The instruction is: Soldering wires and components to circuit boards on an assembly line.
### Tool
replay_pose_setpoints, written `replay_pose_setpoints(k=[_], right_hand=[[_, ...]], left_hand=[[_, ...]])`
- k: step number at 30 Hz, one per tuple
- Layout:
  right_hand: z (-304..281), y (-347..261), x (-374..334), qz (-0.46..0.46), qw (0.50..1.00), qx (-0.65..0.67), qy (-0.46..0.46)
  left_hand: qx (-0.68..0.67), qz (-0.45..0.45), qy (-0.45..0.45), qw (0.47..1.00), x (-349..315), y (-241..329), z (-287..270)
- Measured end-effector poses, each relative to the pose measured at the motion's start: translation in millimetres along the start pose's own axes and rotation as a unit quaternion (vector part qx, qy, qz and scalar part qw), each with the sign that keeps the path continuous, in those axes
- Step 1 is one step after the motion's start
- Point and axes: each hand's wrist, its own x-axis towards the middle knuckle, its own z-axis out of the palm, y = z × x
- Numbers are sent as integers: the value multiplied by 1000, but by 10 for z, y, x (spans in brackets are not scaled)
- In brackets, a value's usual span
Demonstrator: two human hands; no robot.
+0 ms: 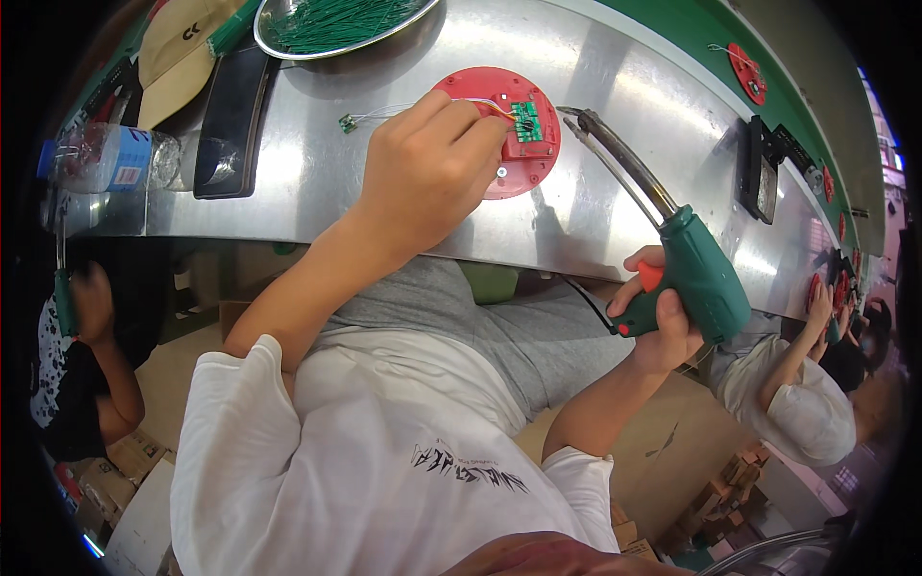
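Note:
On the metal bench lies a round red plastic housing (523,175) with a small green circuit board (527,122) on it. Thin coloured wires (477,100) run from this board past my fingers, and white leads stretch left to a tiny green board (348,124). My left hand (434,158) is closed over the housing's left side, fingertips beside the wires and circuit board; what they pinch is hidden. My right hand (663,312) grips a green soldering gun (706,278), a finger at its red trigger. The gun's tip points at the housing's right edge, apart from it.
A metal bowl (357,48) of green wires stands at the back left. Nearby are a beige cap (182,58), a black tray (227,130) and a plastic bottle (110,158). Co-workers sit on both sides. Another red housing (747,75) lies at the far right.

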Motion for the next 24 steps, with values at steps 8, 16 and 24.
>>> replay_pose_setpoints(k=[8,16,24], right_hand=[[4,96,174,22,993,41,104],[109,153,371,46,957,134,252],[-27,269,409,39,935,189,297]], left_hand=[[0,51,48,998,65,-45,74],[-9,24,0,1000,70,16,-27],[73,2,-70,995,329,272,-323]])
